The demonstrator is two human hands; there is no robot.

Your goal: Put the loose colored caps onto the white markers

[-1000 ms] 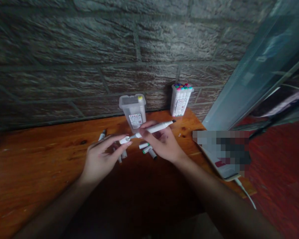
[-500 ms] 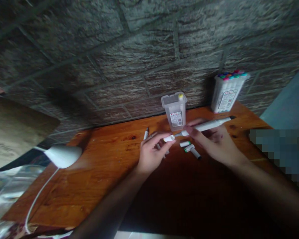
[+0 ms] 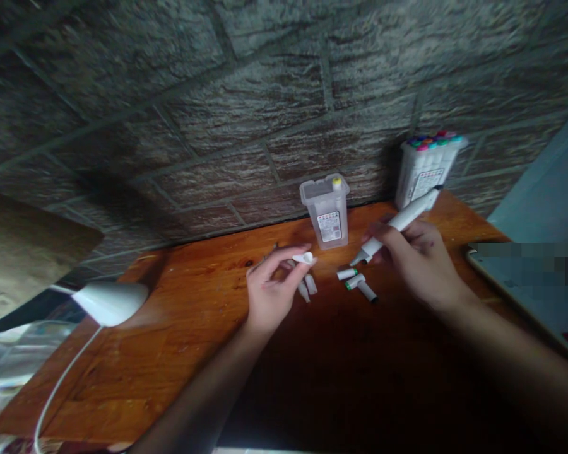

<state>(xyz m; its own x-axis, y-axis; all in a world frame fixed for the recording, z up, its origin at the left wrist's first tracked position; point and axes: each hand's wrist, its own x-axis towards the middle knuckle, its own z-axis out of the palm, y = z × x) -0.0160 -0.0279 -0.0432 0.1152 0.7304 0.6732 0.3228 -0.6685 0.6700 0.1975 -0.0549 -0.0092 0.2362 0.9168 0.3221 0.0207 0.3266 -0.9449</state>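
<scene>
Between the thumb and fingers of my left hand (image 3: 272,287) is a small white marker cap (image 3: 303,258), its hollow end facing right. My right hand (image 3: 419,255) grips a white marker (image 3: 404,217) with a dark far end; its bare grey tip points down and left, apart from the cap. Loose caps with green and dark ends (image 3: 355,282) lie on the table below the marker's tip. Beside my left hand lie more white marker pieces (image 3: 310,284), partly hidden by the fingers.
A clear plastic box (image 3: 330,211) holding one yellow-ended marker stands near the brick wall (image 3: 189,126). Right of it is a box packed with coloured markers (image 3: 426,170). A white lamp (image 3: 111,302) and its cord are on the left of the wooden table (image 3: 180,315).
The marker's tip has come away from the cap. My right hand has tilted the marker steeply, tip down; my left hand has shifted left with the cap. The view has moved slightly.
</scene>
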